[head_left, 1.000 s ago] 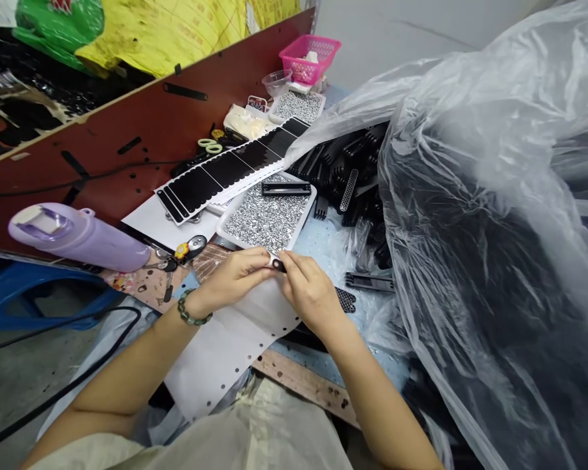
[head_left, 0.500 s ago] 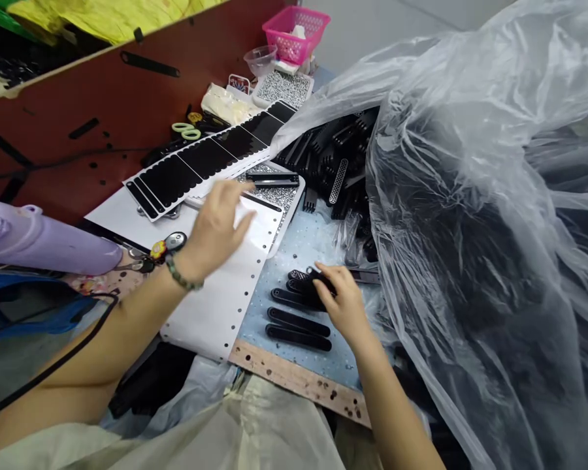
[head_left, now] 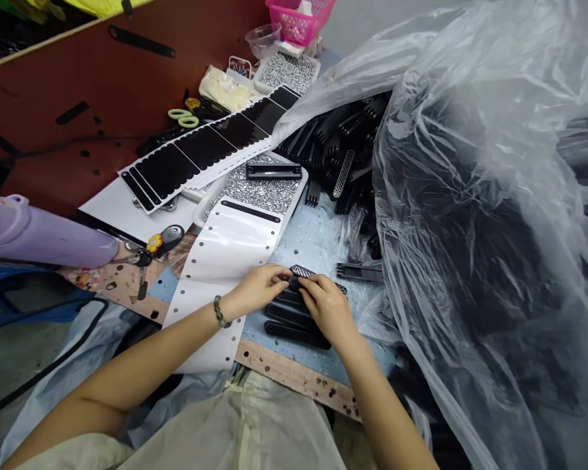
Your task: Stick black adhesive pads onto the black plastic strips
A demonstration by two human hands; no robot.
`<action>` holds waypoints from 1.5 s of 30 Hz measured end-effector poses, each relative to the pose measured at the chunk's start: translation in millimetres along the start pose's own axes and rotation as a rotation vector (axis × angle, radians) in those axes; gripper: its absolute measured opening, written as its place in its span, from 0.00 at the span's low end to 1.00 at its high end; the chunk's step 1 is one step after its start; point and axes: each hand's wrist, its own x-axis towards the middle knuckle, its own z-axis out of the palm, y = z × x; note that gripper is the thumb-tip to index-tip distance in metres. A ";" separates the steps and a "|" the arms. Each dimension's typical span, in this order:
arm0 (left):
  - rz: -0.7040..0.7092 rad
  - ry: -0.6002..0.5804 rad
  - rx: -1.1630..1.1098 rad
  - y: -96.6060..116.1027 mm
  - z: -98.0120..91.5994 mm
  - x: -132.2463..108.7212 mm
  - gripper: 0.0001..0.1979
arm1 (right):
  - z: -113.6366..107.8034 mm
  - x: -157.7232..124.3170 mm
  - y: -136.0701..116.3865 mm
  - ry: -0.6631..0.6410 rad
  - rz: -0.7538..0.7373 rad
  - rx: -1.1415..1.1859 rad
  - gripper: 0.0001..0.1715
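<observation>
Left hand (head_left: 257, 289) and right hand (head_left: 327, 309), together, pinch one black plastic strip (head_left: 300, 270) with a mesh face, held just above further black bars (head_left: 294, 329) on a blue mat (head_left: 313, 241). We judge the strip light and stiff, best taken by its long edges. Its middle lies hidden behind the fingers (head_left: 308, 282); we cannot make out any fastening.

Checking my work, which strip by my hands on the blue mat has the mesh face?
The perforated mesh strip, held between your left hand and right hand on top; the black bars below it look plain.
</observation>
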 end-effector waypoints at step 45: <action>0.013 0.036 -0.015 -7.0 23.3 9.3 0.11 | -26.6 -26.3 15.9 0.033 0.526 0.141 0.06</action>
